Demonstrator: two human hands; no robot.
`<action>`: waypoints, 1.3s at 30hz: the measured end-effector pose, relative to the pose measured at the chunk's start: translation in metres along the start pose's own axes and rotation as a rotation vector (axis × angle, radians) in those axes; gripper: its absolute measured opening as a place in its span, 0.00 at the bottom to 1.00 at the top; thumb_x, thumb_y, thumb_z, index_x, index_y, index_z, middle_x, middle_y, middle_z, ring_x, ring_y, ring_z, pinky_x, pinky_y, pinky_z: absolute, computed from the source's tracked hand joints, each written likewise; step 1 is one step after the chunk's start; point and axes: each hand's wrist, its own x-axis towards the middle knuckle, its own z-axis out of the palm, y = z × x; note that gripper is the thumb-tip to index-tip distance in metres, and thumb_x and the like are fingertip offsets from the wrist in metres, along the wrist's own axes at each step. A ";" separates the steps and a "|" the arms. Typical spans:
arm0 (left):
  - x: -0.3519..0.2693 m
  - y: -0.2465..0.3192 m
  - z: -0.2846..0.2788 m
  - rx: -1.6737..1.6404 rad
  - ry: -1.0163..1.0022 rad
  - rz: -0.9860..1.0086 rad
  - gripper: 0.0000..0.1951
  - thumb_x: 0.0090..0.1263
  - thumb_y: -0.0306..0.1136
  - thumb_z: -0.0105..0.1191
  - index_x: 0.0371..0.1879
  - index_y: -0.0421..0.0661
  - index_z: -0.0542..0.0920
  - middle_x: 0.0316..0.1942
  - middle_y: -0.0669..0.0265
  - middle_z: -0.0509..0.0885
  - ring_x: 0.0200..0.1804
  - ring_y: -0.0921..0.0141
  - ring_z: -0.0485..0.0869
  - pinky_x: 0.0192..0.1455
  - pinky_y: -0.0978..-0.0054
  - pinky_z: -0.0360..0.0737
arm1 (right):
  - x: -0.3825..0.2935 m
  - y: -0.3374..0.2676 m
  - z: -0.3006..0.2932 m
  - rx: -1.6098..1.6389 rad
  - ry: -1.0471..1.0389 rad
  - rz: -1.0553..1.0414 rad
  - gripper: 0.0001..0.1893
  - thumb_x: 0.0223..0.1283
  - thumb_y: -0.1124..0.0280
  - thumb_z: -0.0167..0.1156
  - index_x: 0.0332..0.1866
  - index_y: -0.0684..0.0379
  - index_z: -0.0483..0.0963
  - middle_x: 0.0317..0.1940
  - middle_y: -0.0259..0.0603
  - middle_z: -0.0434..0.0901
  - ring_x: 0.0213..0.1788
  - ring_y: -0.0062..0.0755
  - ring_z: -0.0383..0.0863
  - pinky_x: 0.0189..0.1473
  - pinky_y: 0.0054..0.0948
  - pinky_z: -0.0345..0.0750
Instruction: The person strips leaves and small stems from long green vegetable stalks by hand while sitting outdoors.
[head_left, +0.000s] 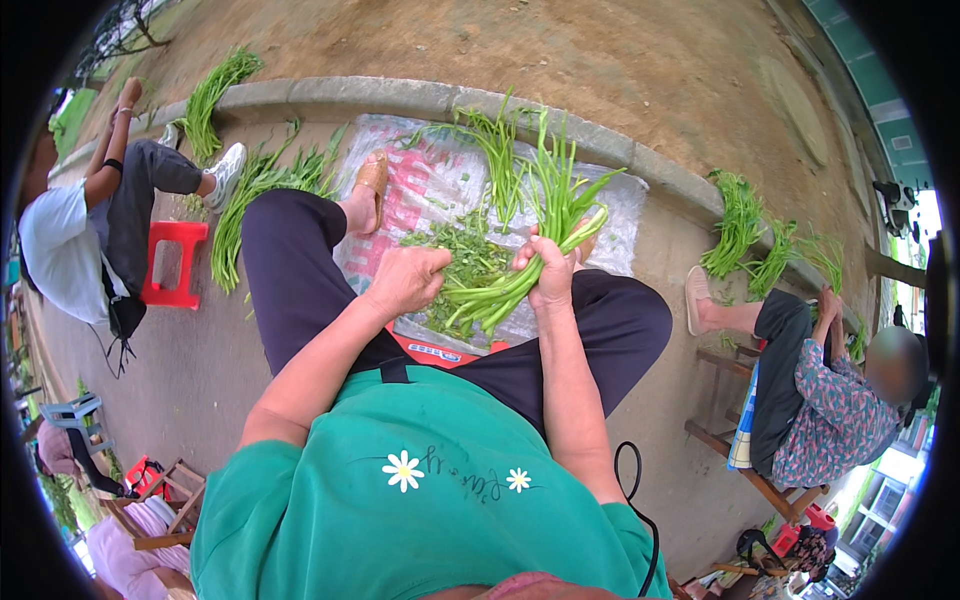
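My right hand (551, 274) grips a bunch of long green vegetable stalks (559, 202), which look like water spinach. Their cut ends fan down to the left, and the thinner tips point away from me. Just left of those ends is my left hand (409, 279), its fingers curled into a fist with nothing visible in them. Beneath both hands, a heap of plucked green leaves (480, 259) lies on a plastic woven sheet (607, 225) between my feet. More loose stalks (499, 161) rest on the sheet's far part.
A concrete curb (360, 91) runs behind the sheet. Stalk piles lie left (247, 199) and right (739, 225). A seated person (67, 225) is at left by a red plastic stool (171, 262); another person (832, 420) sits at right on a wooden chair (780, 495). A black cord (651, 517) hangs beside me.
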 end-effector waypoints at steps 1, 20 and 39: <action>0.000 -0.001 0.002 -0.011 0.012 -0.009 0.02 0.53 0.28 0.49 0.25 0.47 0.73 0.21 0.60 0.77 0.28 0.56 0.78 0.28 0.60 0.72 | 0.001 0.000 -0.001 0.016 0.001 0.000 0.09 0.51 0.78 0.54 0.39 0.65 0.69 0.21 0.37 0.71 0.16 0.25 0.71 0.18 0.24 0.74; 0.002 -0.024 0.004 -0.240 0.064 -0.040 0.16 0.59 0.24 0.55 0.48 0.45 0.79 0.39 0.61 0.82 0.43 0.64 0.81 0.49 0.70 0.77 | -0.001 -0.005 0.002 -0.026 -0.026 -0.011 0.09 0.53 0.75 0.54 0.40 0.65 0.69 0.19 0.36 0.70 0.17 0.25 0.72 0.20 0.24 0.74; -0.001 0.004 -0.017 0.016 -0.013 0.214 0.03 0.54 0.27 0.56 0.28 0.46 0.79 0.27 0.66 0.77 0.35 0.63 0.77 0.37 0.68 0.76 | 0.006 0.002 -0.005 0.008 -0.003 -0.008 0.08 0.53 0.76 0.55 0.38 0.65 0.70 0.20 0.37 0.71 0.16 0.25 0.72 0.19 0.24 0.74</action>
